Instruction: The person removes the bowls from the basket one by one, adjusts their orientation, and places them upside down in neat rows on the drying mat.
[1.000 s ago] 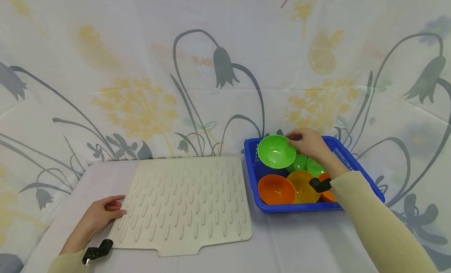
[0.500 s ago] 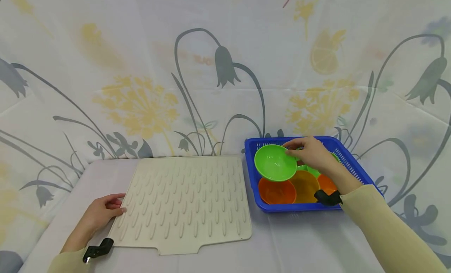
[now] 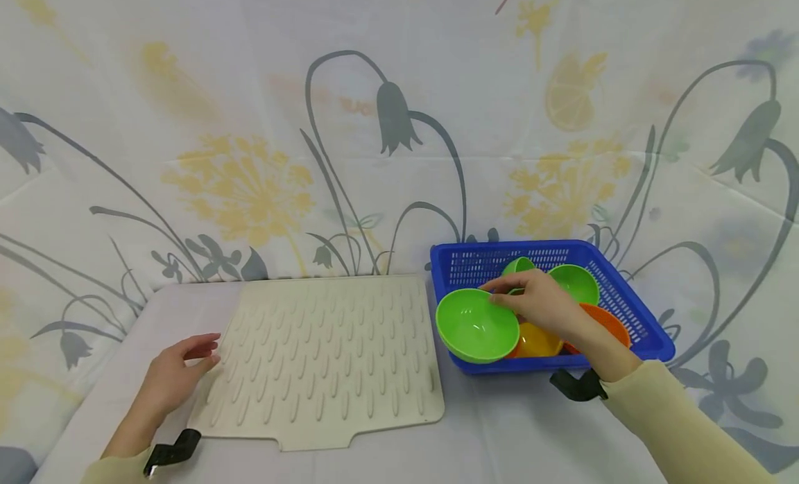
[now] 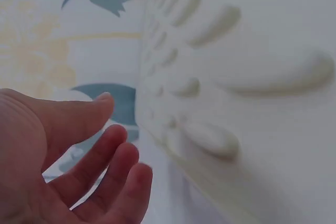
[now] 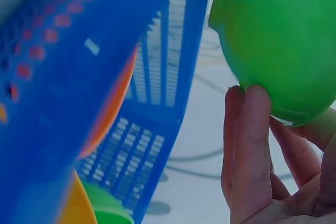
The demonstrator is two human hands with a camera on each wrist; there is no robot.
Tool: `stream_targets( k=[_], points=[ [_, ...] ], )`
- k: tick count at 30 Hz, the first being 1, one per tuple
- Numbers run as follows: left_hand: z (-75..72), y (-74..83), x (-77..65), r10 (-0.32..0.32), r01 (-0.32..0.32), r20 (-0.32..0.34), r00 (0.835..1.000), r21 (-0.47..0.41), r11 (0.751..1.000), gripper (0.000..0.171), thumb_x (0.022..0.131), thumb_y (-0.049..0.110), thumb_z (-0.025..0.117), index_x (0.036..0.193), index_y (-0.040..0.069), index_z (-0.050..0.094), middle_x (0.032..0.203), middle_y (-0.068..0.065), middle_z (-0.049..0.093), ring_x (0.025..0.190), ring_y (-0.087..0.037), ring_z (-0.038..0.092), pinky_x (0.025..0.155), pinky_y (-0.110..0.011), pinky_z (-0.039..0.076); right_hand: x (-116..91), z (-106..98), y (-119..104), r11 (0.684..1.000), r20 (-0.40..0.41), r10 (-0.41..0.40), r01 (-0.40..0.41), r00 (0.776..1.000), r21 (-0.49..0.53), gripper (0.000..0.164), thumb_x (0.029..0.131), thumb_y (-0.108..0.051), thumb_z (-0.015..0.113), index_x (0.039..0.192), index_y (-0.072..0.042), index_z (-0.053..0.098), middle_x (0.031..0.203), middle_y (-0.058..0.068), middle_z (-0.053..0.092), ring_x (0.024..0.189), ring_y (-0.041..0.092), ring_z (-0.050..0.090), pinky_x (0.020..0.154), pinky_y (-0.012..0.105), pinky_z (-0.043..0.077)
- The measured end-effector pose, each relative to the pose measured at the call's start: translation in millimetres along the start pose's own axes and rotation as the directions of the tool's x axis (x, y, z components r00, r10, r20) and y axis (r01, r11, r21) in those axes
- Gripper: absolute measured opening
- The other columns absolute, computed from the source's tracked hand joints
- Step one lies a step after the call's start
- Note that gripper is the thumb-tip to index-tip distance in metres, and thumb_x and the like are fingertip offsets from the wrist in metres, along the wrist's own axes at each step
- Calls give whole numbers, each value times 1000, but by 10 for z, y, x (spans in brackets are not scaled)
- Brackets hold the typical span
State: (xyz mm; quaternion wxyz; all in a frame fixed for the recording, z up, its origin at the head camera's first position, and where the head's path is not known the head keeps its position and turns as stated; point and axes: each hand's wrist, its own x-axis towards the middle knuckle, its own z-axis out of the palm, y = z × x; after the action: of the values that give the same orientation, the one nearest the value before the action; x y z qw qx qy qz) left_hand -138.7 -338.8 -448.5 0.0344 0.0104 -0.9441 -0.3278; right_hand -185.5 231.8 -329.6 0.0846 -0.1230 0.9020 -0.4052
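Observation:
Thumb and fingers of my right hand pinch the rim of a bright green bowl. In the head view it overlaps the front left corner of the blue basket, its hollow facing me. The right wrist view shows the same green bowl from its outer side, apart from the basket wall. My left hand hovers at the left edge of a cream ridged mat. Its fingers are loosely bent and hold nothing; in the left wrist view a gap separates the fingers from the mat.
Inside the basket lie a yellow bowl, an orange bowl, a green bowl and more bowls partly hidden by my hand and the held bowl. A flower-printed cloth hangs behind the white-covered table.
My right hand has brought the green bowl from the back of the basket forward and left to its front corner. My left hand has come off the mat's edge.

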Motion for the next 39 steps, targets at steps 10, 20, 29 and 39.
stream_targets(
  k=[10,20,29,39],
  points=[
    [96,546,-91,158,-162,-57,986,-80,984,38,95,15,70,130,5,63,120,-14,67,108,-32,62,82,-31,56,-138,308,-65,996,28,-33,31,999,81,25,96,-20,68,118,-10,74,104,6,69,91,23,63,71,32,59],
    [336,1090,-275,353,-352,-48,935,-262,898,37,94,16,71,130,18,64,119,3,68,107,-23,63,88,-39,55,-231,530,-241,989,11,-14,13,1000,150,22,95,-18,68,115,-10,75,101,4,70,88,21,63,69,29,59],
    [500,1519,-433,467,-392,24,884,-506,768,52,91,12,73,139,23,56,130,4,62,115,-20,60,93,-35,52,-242,775,-339,983,20,-70,66,997,170,20,93,-15,71,111,-10,76,96,5,68,80,19,65,60,31,59],
    [759,1767,-524,470,-281,164,867,-619,734,73,85,16,81,147,31,45,146,8,49,126,-22,52,94,-42,51,-200,972,-373,979,42,-50,41,998,199,20,93,-16,71,111,-10,76,96,5,69,79,21,63,61,31,59]
  ],
)
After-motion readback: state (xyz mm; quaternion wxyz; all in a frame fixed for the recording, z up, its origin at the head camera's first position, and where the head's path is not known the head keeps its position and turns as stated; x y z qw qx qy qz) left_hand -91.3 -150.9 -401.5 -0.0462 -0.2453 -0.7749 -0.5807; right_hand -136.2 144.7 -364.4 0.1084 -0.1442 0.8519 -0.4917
